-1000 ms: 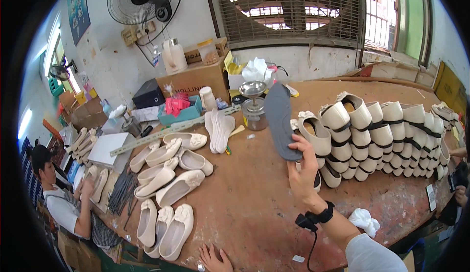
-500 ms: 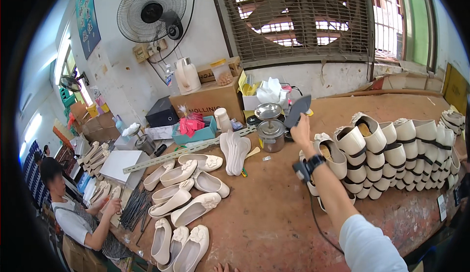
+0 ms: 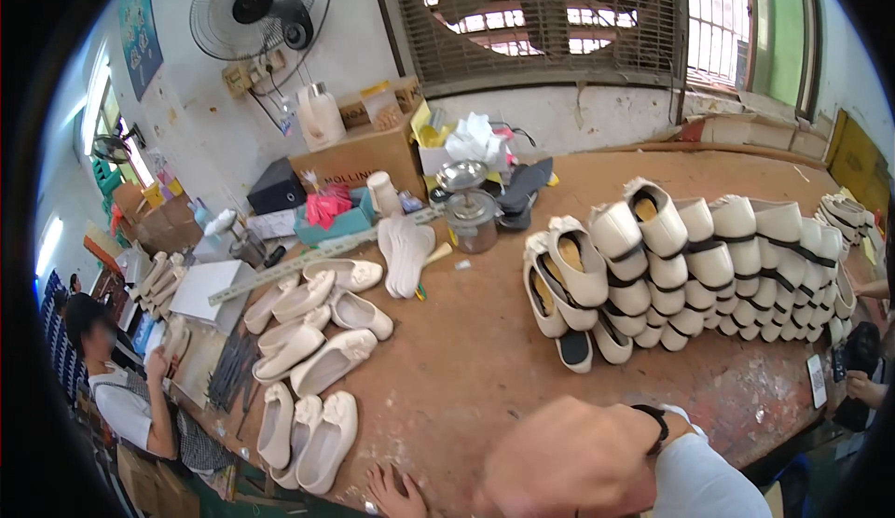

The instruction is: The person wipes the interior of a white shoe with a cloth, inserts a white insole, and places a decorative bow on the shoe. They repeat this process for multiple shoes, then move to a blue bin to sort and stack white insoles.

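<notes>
My right hand (image 3: 569,462) is pulled back close to the camera at the bottom centre, blurred, with a black watch on its wrist; nothing shows in it and its fingers are hidden. My left hand (image 3: 396,492) rests on the near table edge with fingers spread, beside a pair of cream slip-on shoes (image 3: 317,439). A dark grey sole (image 3: 524,187) lies on others behind a metal pot (image 3: 472,220) at the back of the brown table (image 3: 466,359).
Cream shoes bound with black bands (image 3: 690,266) are stacked in rows on the right. Loose cream shoes (image 3: 317,331) and white insoles (image 3: 406,248) lie to the left. A cardboard box (image 3: 359,154) and fan (image 3: 252,5) stand at the back. A person (image 3: 117,387) sits at far left.
My right hand carried the dark sole out to the pile by the metal pot, left it there, and has drawn back near the camera without it. The view has tilted slightly.
</notes>
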Demonstrator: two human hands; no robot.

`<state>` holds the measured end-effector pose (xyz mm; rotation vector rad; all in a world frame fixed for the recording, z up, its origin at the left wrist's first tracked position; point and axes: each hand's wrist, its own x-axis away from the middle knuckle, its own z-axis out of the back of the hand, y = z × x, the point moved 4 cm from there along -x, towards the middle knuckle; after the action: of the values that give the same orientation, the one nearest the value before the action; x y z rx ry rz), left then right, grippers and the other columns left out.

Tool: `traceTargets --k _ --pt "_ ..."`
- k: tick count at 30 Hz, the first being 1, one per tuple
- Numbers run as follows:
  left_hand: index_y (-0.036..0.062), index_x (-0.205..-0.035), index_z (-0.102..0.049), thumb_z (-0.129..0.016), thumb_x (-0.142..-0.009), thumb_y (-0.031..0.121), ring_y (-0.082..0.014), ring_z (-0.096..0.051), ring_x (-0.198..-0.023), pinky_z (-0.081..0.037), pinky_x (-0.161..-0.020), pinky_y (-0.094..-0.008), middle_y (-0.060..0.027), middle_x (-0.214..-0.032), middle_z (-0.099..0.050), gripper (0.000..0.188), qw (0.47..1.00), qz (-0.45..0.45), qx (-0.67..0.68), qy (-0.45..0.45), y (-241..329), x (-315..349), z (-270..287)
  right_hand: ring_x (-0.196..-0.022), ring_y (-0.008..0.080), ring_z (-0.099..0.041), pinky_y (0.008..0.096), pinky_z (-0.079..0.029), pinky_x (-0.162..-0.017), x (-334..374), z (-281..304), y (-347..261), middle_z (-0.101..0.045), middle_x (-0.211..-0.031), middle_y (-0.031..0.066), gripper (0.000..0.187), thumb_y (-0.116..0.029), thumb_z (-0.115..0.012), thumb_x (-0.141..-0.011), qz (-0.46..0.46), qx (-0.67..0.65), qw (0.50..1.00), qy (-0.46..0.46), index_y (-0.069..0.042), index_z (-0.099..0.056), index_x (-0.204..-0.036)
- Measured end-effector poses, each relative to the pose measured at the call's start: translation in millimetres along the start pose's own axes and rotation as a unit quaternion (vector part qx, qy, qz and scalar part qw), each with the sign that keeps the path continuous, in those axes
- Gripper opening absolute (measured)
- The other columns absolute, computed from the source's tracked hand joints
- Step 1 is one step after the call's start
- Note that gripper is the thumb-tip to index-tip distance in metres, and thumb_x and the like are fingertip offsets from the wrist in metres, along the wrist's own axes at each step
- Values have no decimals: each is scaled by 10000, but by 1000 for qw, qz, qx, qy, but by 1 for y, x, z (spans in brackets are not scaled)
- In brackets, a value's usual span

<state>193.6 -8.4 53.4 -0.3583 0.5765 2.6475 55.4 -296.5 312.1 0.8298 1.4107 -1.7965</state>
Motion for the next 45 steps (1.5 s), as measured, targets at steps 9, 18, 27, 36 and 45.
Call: traceTargets --k 9,18,27,36,45 --pt "12 -1287 -558 -578 -909 186 -368 -346 -1365 -232 -1144 -477 -185 -1441 -445 417 999 15 37 -13 -11 6 -48 -566 180 -586 232 -450 -483 9 -42 -119 -638 -831 159 158 -77 -660 -854 246 37 958 143 -81 -649 -1012" --pt "29 -1285 -569 -564 -933 226 -350 -358 -1367 -245 -1136 -473 -175 -1443 -452 404 999 -4 43 -4 -15 7 -56 -555 146 -563 209 -425 -479 39 -78 -156 -634 -857 149 201 -57 -619 -870 240 77 949 192 -108 -674 -1057" --pt "30 -1278 -574 -572 -921 221 -352 -364 -1366 -243 -1136 -490 -175 -1437 -460 405 999 -18 36 9 -24 9 -65 -708 246 -637 335 -497 -576 73 -102 -154 -650 -901 135 259 -40 -563 -851 4 193 981 0 -105 -675 -1076" --pt "18 -1259 -584 -567 -917 217 -358 -333 -1384 -208 -1153 -511 -181 -1444 -442 396 999 4 54 6 -21 9 -50 -1139 393 -488 502 -342 -1025 262 1 -63 -564 -1159 197 566 -115 -722 -714 -447 679 582 25 -39 -539 -1244" --pt "22 -1254 -583 -586 -900 193 -370 -326 -1385 -194 -1158 -519 -180 -1449 -435 393 998 19 63 2 -19 9 -46 -1077 388 -581 410 -467 -920 365 13 -77 -586 -1181 203 732 -25 -738 -694 -570 573 542 228 -59 -442 -1362"
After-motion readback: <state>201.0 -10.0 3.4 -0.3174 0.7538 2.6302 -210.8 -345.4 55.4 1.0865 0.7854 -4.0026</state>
